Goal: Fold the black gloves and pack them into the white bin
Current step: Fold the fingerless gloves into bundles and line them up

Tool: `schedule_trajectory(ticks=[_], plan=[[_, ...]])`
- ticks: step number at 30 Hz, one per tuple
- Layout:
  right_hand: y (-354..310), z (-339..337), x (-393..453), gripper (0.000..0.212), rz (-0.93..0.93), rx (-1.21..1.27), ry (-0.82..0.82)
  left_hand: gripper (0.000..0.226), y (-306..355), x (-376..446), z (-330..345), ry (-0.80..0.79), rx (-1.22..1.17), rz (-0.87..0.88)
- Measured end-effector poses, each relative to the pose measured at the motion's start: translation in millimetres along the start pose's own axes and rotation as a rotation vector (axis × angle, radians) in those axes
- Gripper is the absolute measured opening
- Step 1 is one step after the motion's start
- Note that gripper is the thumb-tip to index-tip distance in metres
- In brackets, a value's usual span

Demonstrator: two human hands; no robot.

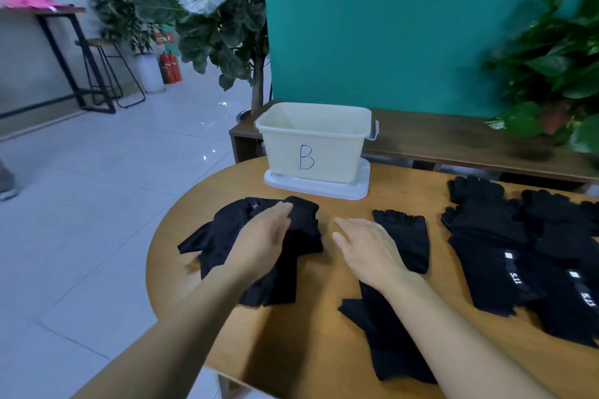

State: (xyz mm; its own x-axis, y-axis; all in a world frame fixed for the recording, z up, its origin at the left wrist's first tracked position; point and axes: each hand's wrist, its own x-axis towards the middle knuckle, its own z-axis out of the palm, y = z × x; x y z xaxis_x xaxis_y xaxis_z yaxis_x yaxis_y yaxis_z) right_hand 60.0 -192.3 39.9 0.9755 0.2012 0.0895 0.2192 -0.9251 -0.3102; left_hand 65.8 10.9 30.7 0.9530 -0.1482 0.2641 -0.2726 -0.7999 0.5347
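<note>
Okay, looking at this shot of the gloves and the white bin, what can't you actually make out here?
Head view only:
- Floor of the white bin: hidden by its front wall.
- Glove pile on the right: cut off by the frame edge, so no count.
- Glove under the right hand: partly covered by the forearm.
- Left hand fingertips: blurred against the bundled gloves.
</note>
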Motion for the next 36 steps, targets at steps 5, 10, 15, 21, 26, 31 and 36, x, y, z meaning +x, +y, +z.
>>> schedule_trajectory(ticks=[5, 10, 15, 21, 26, 31, 36], plan=[[-16, 7, 36, 0.034, 0.091, 0.049, -0.021, 0.028, -29, 45, -7, -0.017, -0.016, -0.068], [-18, 23, 77, 0.043, 0.218, 0.059, -0.02, 0.019, -45, 93, 9, -0.086, -0.014, -0.082], [-17, 44, 106, 0.048, 0.209, -0.006, -0.072, 0.04, -58, 117, 28, -0.203, 0.114, -0.192], [-12, 59, 114, 0.038, 0.157, 0.05, 0.023, 0.031, -67, 117, 38, -0.195, 0.139, -0.159], [-19, 52, 108, 0.025, 0.091, 0.125, 0.148, 0.016, -64, 112, 28, -0.122, -0.111, -0.18], [-30, 29, 106, 0.006, 0.143, 0.465, 0.12, 0.023, -38, 100, -2, -0.089, -0.238, -0.172], [-39, -11, 100, 0.02, 0.04, 0.819, 0.148, 0.044, -11, 94, -52, -0.163, -0.306, -0.147]])
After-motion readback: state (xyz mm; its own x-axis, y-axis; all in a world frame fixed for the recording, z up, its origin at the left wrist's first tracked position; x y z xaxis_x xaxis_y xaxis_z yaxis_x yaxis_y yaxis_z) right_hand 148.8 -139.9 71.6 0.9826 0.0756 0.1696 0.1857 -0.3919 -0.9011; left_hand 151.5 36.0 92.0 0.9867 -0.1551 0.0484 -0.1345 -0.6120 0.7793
